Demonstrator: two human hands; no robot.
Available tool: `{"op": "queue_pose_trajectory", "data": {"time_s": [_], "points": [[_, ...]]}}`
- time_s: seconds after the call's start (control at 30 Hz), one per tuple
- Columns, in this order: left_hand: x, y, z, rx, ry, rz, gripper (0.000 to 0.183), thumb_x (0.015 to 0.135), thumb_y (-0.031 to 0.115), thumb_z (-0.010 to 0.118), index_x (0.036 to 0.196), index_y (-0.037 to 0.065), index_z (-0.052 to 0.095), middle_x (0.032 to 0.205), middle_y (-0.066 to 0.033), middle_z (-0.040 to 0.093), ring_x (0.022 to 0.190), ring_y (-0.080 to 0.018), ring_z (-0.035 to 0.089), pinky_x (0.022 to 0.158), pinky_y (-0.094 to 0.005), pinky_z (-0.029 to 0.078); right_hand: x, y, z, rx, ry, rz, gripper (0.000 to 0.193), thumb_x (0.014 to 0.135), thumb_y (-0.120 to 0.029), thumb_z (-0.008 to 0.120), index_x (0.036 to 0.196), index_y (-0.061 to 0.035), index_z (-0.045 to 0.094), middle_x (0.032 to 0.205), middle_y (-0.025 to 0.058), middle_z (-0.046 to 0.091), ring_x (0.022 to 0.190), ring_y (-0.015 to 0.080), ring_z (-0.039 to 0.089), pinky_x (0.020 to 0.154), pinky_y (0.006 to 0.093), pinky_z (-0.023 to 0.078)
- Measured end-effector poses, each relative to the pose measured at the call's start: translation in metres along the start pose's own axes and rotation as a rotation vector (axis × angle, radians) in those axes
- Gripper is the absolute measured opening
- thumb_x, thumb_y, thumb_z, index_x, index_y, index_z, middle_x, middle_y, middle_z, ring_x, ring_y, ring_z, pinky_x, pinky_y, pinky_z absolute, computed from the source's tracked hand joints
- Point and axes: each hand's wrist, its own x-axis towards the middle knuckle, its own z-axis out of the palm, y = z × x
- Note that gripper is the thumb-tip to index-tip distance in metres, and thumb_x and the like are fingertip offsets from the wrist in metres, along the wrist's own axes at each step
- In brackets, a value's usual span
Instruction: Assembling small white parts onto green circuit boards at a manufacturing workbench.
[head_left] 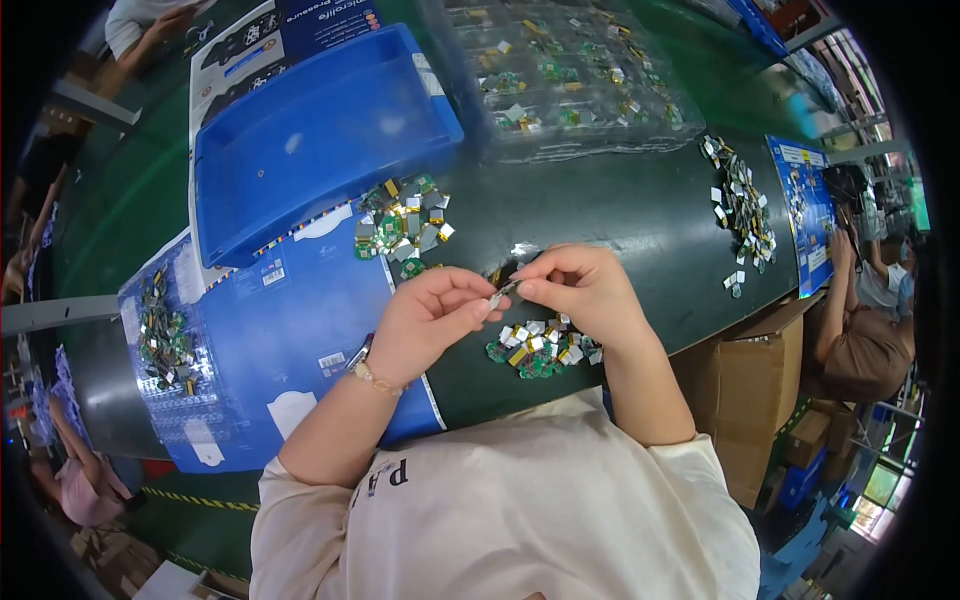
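My left hand (436, 318) and my right hand (588, 290) meet over the dark green table, both pinching a small silvery electronic part (503, 293) between thumb and fingers. Fingertips cover much of it, so its exact kind cannot be made out. Just below the hands lies a pile of small green circuit boards with silver pouch cells and yellow tape (537, 350). Ahead and to the left of my left hand, a similar pile of boards (405, 218) is heaped by the edge of a blue printed cardboard sheet (300, 350).
An upturned-looking blue plastic tray (320, 150) stands at the far left. Stacked clear blister trays (580, 80) hold many boards at the back. More boards lie in piles at right (745, 215) and far left (165, 335). A cardboard box (745, 400) stands right; other people work at both sides.
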Motion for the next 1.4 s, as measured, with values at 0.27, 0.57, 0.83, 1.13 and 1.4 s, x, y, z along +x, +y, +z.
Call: {"op": "queue_pose_trajectory", "data": {"time_s": [0.27,0.57,0.83,1.13,1.4], "points": [[0.002,-0.002,-0.003,-0.055,-0.099,-0.039,0.016,0.084,0.002,0.06,0.099,0.002,0.054,0.093,-0.0059,0.064,0.092,-0.011,0.059,0.078,-0.0235,0.048,-0.006,-0.002,0.006,0.071,-0.104,0.015,0.013,0.072,-0.009,0.074,0.079,-0.0029,0.064,0.066,-0.001,0.061,0.059,0.0043,0.054,0.053,0.0207,0.043],[0.0,-0.004,0.0,0.054,-0.144,-0.003,0.022,0.083,0.003,0.061,0.105,0.0,0.056,0.099,-0.008,0.063,0.091,-0.0115,0.06,0.079,-0.024,0.049,-0.009,-0.009,0.002,-0.324,-0.133,-0.18,0.02,0.068,-0.015,0.077,0.075,-0.0055,0.061,0.064,0.0006,0.055,0.052,0.0086,0.046,0.047,0.0238,0.036],[-0.001,0.001,-0.004,-0.029,-0.138,-0.111,0.022,0.084,0.002,0.058,0.105,0.001,0.059,0.094,-0.0074,0.064,0.079,-0.0117,0.062,0.066,-0.0206,0.047,-0.009,-0.001,0.004,-0.232,-0.174,-0.139,0.018,0.07,-0.014,0.076,0.074,-0.0054,0.061,0.065,-0.0019,0.054,0.054,0.0052,0.043,0.048,0.0222,0.034],[0.005,-0.009,-0.019,-0.328,-0.191,-0.307,0.023,0.09,0.012,0.053,0.11,0.001,0.056,0.098,-0.0135,0.064,0.085,-0.02,0.066,0.071,-0.0254,0.055,-0.01,0.002,0.022,0.308,-0.155,0.044,0.011,0.08,-0.008,0.067,0.083,-0.0011,0.059,0.069,-0.0026,0.058,0.058,0.0001,0.047,0.049,0.0163,0.035],[0.004,-0.012,-0.016,-0.393,-0.192,-0.292,0.026,0.09,0.017,0.055,0.111,0.002,0.057,0.094,-0.0095,0.065,0.085,-0.0144,0.064,0.073,-0.0238,0.053,-0.011,0.001,0.025,0.298,-0.105,0.054,0.012,0.08,-0.009,0.067,0.083,-0.0005,0.059,0.073,0.0018,0.063,0.06,0.0011,0.05,0.052,0.0162,0.038]]}}
